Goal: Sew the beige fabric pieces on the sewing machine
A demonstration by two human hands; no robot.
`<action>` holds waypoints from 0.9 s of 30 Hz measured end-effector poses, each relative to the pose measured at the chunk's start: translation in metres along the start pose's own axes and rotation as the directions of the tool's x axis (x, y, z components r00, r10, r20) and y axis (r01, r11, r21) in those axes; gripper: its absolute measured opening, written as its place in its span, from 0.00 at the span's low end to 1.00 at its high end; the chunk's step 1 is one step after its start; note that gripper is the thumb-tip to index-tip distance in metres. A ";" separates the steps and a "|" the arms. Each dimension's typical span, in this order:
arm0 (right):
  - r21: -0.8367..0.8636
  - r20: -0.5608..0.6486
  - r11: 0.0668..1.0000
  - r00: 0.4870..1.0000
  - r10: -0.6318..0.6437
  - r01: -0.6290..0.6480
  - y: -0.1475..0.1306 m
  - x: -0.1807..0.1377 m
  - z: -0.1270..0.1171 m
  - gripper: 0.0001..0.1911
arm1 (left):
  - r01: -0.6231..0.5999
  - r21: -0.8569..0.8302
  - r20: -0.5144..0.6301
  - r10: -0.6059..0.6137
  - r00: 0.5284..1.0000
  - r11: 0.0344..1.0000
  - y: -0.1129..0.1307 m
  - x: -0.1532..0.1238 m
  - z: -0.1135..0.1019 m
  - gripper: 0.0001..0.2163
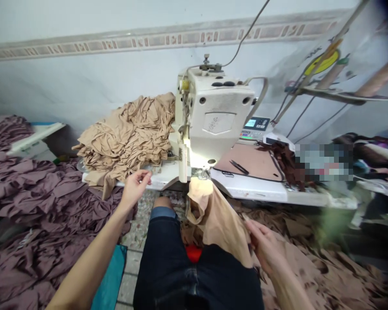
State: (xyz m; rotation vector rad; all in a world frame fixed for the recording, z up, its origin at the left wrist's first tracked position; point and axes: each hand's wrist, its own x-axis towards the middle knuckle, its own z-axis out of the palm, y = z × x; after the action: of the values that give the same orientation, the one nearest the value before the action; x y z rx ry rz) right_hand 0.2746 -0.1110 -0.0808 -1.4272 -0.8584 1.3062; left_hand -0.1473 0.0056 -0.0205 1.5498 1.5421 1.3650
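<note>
A tan fabric piece (224,215) hangs from the needle area of a white sewing machine (213,112), its lit upper end under the needle and an opening showing near the top. My right hand (261,241) pinches the lower right edge of this piece between thumb and fingers, above my right thigh. Off to the left, my left hand (138,184) is raised at the table's front edge, fingers curled together; whether anything small is between them I cannot make out. Just beyond it lies a heap of tan fabric pieces (132,133).
Black thread snips (239,167) rest on a pinkish mat (248,159) right of the machine, before a control panel (255,124). Purple fabric (51,202) is piled at left. More tan fabric (310,267) lies low at right. A thread stand (339,92) holds cones.
</note>
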 end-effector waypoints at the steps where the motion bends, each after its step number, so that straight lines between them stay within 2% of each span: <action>1: 0.002 -0.030 1.000 0.999 -0.011 0.012 -0.002 0.001 0.003 0.33 | -0.017 0.017 -0.034 0.017 0.999 1.000 -0.001 0.008 -0.008 0.19; 3: -0.047 -0.008 0.998 0.999 -0.050 0.049 -0.006 0.001 0.009 0.34 | -0.060 0.079 -0.098 0.068 0.993 0.995 -0.001 0.024 -0.019 0.20; 5: -0.134 0.083 0.986 0.993 -0.087 0.098 -0.013 -0.001 0.009 0.32 | -0.126 0.192 -0.171 0.159 0.972 0.973 0.003 0.040 -0.027 0.19; 8: -0.217 0.170 0.963 0.978 -0.124 0.160 -0.025 -0.006 -0.009 0.25 | -0.228 0.378 -0.207 0.322 0.924 0.897 0.009 0.066 -0.032 0.17; 10: -0.206 0.063 0.962 0.984 -0.169 0.179 -0.036 -0.008 -0.032 0.23 | -0.264 0.442 -0.172 0.370 0.913 0.857 0.013 0.083 -0.033 0.17; 12: -0.181 -0.169 0.969 0.965 -0.201 0.170 -0.050 -0.010 -0.059 0.23 | -0.259 0.490 -0.137 0.367 0.920 0.832 0.013 0.099 -0.032 0.18; 15: -0.212 -0.469 0.972 0.861 -0.196 0.106 -0.071 -0.012 -0.092 0.22 | -0.217 0.570 -0.088 0.321 0.943 0.792 0.011 0.121 -0.029 0.14; 17: -0.275 -0.529 0.959 0.821 -0.213 0.072 -0.077 -0.012 -0.103 0.22 | -0.192 0.604 -0.077 0.296 0.952 0.774 0.009 0.131 -0.027 0.09; 19: -0.314 -0.497 0.946 0.837 -0.232 0.076 -0.071 -0.009 -0.103 0.24 | -0.167 0.593 -0.108 0.283 0.953 0.788 0.011 0.134 -0.023 0.06; 21: -0.321 -0.390 0.943 0.895 -0.215 0.087 -0.055 -0.005 -0.089 0.27 | -0.163 0.536 -0.156 0.287 0.945 0.828 0.017 0.131 -0.019 0.05; 24: -0.340 -0.117 0.934 0.981 -0.156 0.109 -0.021 -0.002 -0.048 0.29 | -0.246 0.438 -0.182 0.354 0.917 0.865 0.035 0.110 -0.009 0.05; 27: -0.328 0.144 0.927 0.979 -0.144 0.184 0.005 -0.007 0.006 0.30 | -0.322 0.370 -0.164 0.402 0.901 0.871 0.057 0.067 0.006 0.06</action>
State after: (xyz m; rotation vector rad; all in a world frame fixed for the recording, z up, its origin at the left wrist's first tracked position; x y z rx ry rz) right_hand 0.2673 -0.1181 -0.0830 -1.5134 -1.3057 1.1605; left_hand -0.1321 0.0606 0.0472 2.0342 1.7590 1.6032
